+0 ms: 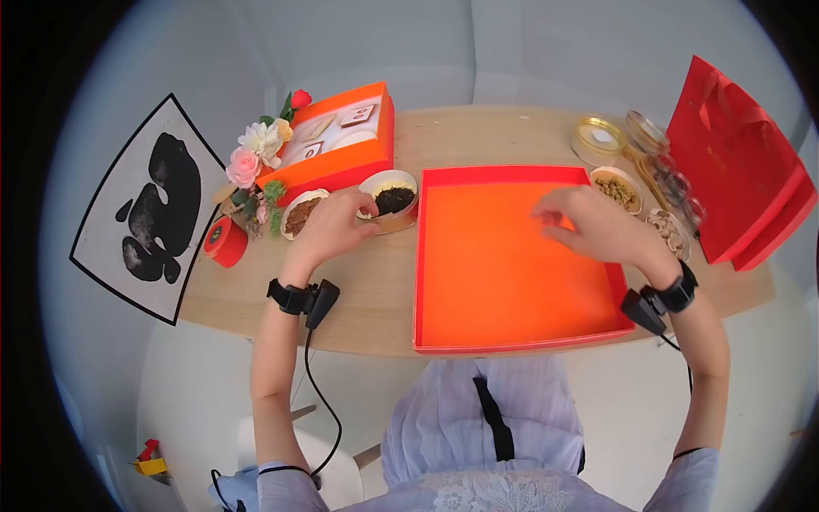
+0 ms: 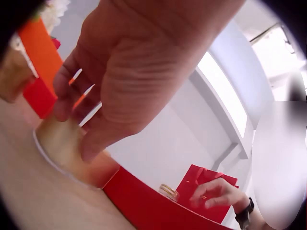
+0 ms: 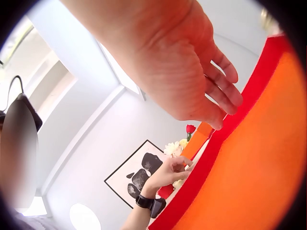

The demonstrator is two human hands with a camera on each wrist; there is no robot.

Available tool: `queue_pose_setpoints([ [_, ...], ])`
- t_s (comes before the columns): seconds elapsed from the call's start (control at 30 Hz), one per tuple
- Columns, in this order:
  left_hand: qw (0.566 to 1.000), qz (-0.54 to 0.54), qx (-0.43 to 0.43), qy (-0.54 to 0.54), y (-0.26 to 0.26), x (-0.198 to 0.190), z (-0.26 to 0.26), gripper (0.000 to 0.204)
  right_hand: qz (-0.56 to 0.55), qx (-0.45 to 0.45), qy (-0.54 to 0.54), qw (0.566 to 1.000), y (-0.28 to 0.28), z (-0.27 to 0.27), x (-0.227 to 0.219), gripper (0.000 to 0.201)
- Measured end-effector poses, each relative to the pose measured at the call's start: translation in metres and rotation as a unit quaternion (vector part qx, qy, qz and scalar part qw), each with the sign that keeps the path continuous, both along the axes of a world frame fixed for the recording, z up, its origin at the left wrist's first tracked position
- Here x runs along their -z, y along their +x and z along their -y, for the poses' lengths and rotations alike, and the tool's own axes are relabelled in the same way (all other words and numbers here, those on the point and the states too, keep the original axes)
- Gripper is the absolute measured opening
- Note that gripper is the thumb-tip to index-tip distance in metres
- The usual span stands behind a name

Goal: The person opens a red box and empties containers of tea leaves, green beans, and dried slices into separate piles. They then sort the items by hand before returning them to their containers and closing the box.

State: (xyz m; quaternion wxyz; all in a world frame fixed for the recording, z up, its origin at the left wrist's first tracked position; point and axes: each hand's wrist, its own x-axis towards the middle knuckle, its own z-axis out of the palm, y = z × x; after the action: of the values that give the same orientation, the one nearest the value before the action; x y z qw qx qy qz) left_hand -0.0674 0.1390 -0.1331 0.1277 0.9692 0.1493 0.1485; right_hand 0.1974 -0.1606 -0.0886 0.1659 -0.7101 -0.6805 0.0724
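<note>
My left hand [image 1: 334, 226] is at the left side of a round tub of dark dried leaves [image 1: 395, 201], fingertips right at its rim. In the left wrist view the thumb and fingers hang spread apart in front of the tub's pale wall [image 2: 62, 141]. A second round tub with brown pieces [image 1: 300, 218] is partly hidden behind that hand. Over the right part of a large shallow red box with an orange inside [image 1: 486, 290], my right hand [image 1: 589, 224] hovers with loosely bent fingers and holds nothing.
To the right stand tubs of greenish-brown pieces [image 1: 616, 189] and pale pieces [image 1: 667, 232], clear-lidded tins [image 1: 599, 138] and a red paper bag [image 1: 734, 171]. At the left are an orange gift box [image 1: 384, 128], flowers [image 1: 256, 145], a small red tin [image 1: 227, 242] and a framed picture [image 1: 162, 205].
</note>
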Motion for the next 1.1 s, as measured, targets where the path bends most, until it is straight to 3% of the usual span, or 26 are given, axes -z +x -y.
queue_pose_setpoints([
  [0.13, 1.000, 0.006, 0.001, 0.005, 0.004, 0.019, -0.003, 0.018, -0.057, 0.043, 0.053, 0.996, 0.012, 0.042, 0.036, 0.018],
  [0.2, 0.997, 0.042, 0.017, 0.064, 0.010, 0.025, -0.009, 0.017, -0.081, 0.046, 0.070, 0.993, 0.013, 0.050, 0.042, 0.019],
  [0.33, 0.996, 0.066, -0.007, 0.052, 0.006, 0.008, 0.002, 0.017, -0.117, 0.055, 0.095, 0.987, 0.015, 0.060, 0.036, 0.020],
  [0.4, 0.995, 0.043, -0.085, -0.014, -0.005, -0.002, 0.007, 0.016, -0.119, 0.062, 0.102, 0.986, 0.020, 0.066, 0.037, 0.020],
  [0.57, 0.989, 0.121, -0.085, -0.016, -0.011, -0.004, 0.007, 0.018, -0.132, 0.064, 0.099, 0.984, 0.026, 0.057, 0.029, 0.022],
  [0.67, 0.994, 0.082, -0.073, -0.026, -0.003, -0.014, 0.023, 0.017, -0.141, 0.088, 0.077, 0.983, 0.022, 0.038, 0.012, 0.025],
  [0.73, 0.995, 0.072, -0.043, -0.048, 0.007, -0.025, 0.039, 0.016, -0.188, 0.037, 0.105, 0.976, 0.020, 0.016, 0.003, 0.035],
  [0.87, 0.995, 0.082, 0.015, -0.047, 0.016, -0.042, 0.084, 0.014, -0.413, 0.097, 0.046, 0.904, 0.005, -0.035, 0.002, 0.068],
  [0.93, 0.988, 0.101, 0.116, -0.013, 0.017, -0.041, 0.095, 0.012, -0.423, 0.092, 0.004, 0.901, -0.011, -0.050, -0.002, 0.064],
  [1.1, 0.989, 0.071, 0.123, -0.028, 0.006, -0.037, 0.112, 0.013, -0.416, 0.099, -0.081, 0.900, -0.026, -0.063, 0.016, 0.050],
])
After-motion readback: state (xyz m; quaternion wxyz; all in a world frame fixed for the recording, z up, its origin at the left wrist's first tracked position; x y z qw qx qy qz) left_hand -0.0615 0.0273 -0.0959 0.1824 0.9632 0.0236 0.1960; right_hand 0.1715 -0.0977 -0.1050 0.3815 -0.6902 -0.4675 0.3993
